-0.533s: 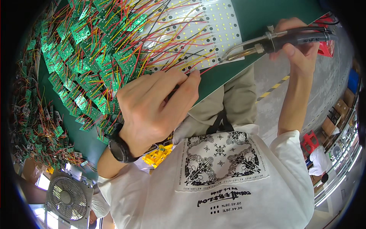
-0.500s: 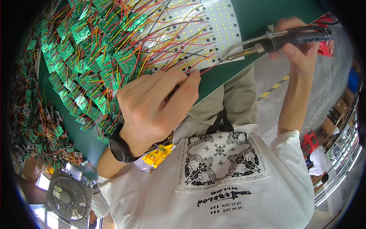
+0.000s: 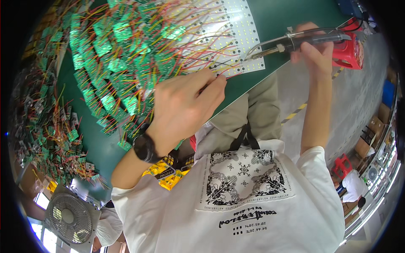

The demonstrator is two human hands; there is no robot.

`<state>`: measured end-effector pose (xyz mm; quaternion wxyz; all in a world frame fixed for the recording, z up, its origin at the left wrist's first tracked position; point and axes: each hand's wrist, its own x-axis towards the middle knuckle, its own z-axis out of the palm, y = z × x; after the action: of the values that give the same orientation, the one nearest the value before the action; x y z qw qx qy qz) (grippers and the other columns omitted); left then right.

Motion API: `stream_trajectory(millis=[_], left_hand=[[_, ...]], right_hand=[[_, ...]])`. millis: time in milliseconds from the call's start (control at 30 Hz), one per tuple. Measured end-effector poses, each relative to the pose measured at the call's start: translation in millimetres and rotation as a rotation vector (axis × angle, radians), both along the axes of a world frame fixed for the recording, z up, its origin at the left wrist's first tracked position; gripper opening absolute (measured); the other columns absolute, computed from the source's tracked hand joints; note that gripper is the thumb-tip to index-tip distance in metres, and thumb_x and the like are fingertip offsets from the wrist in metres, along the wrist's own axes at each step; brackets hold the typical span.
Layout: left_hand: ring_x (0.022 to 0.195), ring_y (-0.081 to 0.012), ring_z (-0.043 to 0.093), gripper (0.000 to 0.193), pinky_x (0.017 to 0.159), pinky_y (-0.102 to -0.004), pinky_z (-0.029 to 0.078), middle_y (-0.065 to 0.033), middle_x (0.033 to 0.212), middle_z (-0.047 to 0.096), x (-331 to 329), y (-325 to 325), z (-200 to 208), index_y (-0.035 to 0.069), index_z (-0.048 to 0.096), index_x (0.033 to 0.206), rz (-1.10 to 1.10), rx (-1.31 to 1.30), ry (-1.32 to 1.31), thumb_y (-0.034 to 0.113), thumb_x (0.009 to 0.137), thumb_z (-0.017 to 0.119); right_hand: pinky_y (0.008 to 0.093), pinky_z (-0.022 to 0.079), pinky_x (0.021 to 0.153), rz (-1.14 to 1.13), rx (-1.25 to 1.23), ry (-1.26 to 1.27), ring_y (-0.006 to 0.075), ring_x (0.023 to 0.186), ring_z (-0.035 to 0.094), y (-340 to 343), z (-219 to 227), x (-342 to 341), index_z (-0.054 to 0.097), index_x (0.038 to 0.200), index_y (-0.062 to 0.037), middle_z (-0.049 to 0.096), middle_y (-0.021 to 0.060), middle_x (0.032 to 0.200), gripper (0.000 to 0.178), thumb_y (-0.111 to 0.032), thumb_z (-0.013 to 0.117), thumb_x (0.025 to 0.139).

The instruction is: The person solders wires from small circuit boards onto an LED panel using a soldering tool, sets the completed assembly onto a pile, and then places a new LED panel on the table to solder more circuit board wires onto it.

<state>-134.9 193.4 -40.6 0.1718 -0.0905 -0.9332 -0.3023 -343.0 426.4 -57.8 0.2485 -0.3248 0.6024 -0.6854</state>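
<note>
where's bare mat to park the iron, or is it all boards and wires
Bare green mat lies right of the white LED panel, above the soldering iron in the right hand. The left side is crowded with green boards and wires, where the left hand works.

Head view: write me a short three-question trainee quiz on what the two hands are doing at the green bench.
1. True or false: the left hand holds the soldering iron.
2. Which wrist wears the black watch? A) left B) right C) neither
3. What do the left hand's fingertips pinch, and where?

Key
1. False: the right hand grips it, with the tip raised over the white light panel.
2. A
3. The wires, thin and coloured, at the near edge of the white light panel, beside the heap of green circuit boards.
</note>
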Motion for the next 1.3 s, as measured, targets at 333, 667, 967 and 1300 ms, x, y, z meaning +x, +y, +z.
stream_trajectory(millis=[333, 667, 967, 1300], left_hand=[[0.057, -0.0225, 0.058, 0.008, 0.049, -0.0348, 0.046, -0.0048, 0.071, 0.053, 8.6, 0.5, 6.2, 0.008, 0.06, 0.077, -0.019, -0.032, 0.003, 0.012, 0.075, 0.066], [0.059, -0.0254, 0.059, 0.012, 0.051, -0.0373, 0.047, -0.0069, 0.073, 0.054, 17.6, -6.5, 5.8, 0.005, 0.06, 0.078, -0.018, -0.023, 0.009, 0.017, 0.08, 0.06], [0.078, -0.0194, 0.059, 0.019, 0.064, -0.0328, 0.05, -0.0042, 0.082, 0.054, 22.6, -2.1, 36.6, 0.005, 0.059, 0.083, -0.027, -0.287, 0.209, 0.02, 0.075, 0.067], [0.084, -0.0319, 0.057, 0.021, 0.072, -0.0412, 0.048, -0.0129, 0.087, 0.055, -91.6, -80.5, 64.4, 0.004, 0.057, 0.094, 0.176, -0.107, 0.156, 0.019, 0.079, 0.06]], right_hand=[[0.0258, 0.043, 0.051, -0.292, -0.04, -0.127, 0.0176, 0.055, 0.059, -16.1, 6.5, 3.4, 0.058, 0.101, 0.0073, 0.062, 0.0122, 0.069, 0.025, -0.012, 0.063, 0.086], [0.0245, 0.047, 0.057, -0.559, -0.053, -0.268, 0.0174, 0.064, 0.062, -55.9, 20.4, -2.3, 0.062, 0.098, 0.0028, 0.065, 0.0112, 0.077, 0.018, -0.011, 0.064, 0.086], [0.0259, 0.048, 0.061, -0.674, -0.258, -0.22, 0.0176, 0.072, 0.063, -73.3, 14.1, -45.0, 0.06, 0.103, 0.0032, 0.065, 0.0125, 0.086, 0.016, -0.008, 0.06, 0.091], [0.0257, 0.048, 0.057, -0.734, -0.292, -0.073, 0.0187, 0.07, 0.062, -77.3, 10.1, -38.4, 0.056, 0.105, 0.0063, 0.064, 0.0152, 0.086, 0.02, -0.007, 0.059, 0.091]])
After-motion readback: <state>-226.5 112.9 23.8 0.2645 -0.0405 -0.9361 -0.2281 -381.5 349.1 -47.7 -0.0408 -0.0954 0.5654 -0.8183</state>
